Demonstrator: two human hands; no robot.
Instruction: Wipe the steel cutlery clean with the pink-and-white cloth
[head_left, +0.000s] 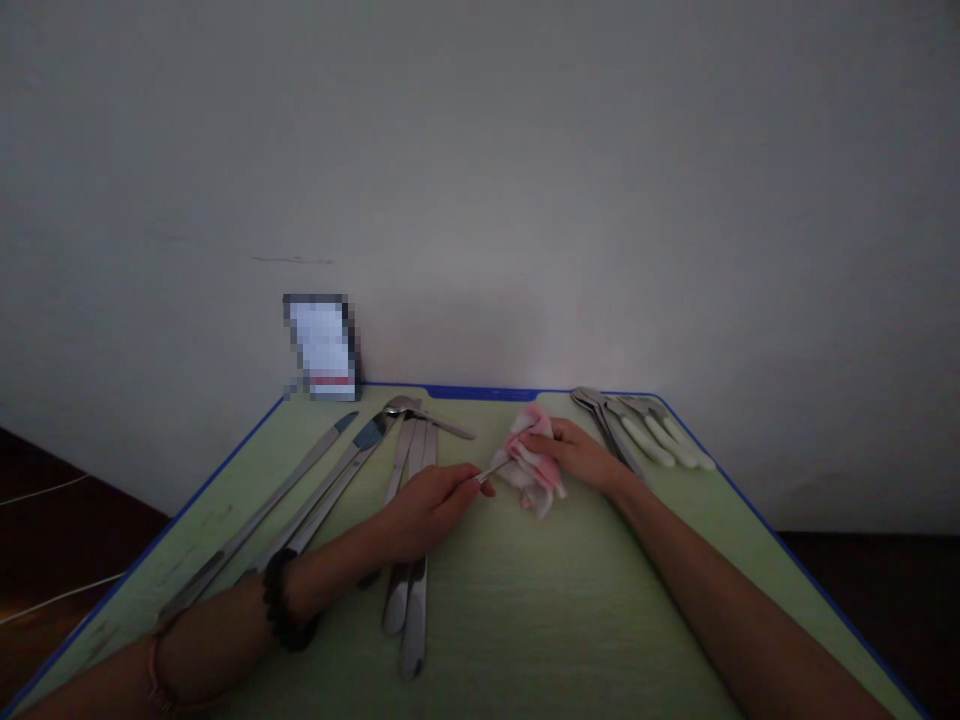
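My left hand (pixel 431 508) pinches the thin handle of a piece of metal cutlery (pixel 495 468) over the table's middle. The far end of that cutlery is hidden in a crumpled pink and white cloth (pixel 534 462). My right hand (pixel 581 453) is closed around the cloth, wrapping it over the hidden end, so I cannot tell its kind. Beneath and beside my left hand lie several long metal knives (pixel 415 620). A spoon (pixel 442 424) rests across their far ends.
More long knives (pixel 259 515) lie slanted at the left. At the back right are metal spoons (pixel 600 415) and several utensils with white handles (pixel 660 440). A blurred phone-like screen (pixel 324 345) leans on the wall behind the green, blue-edged table (pixel 525 620).
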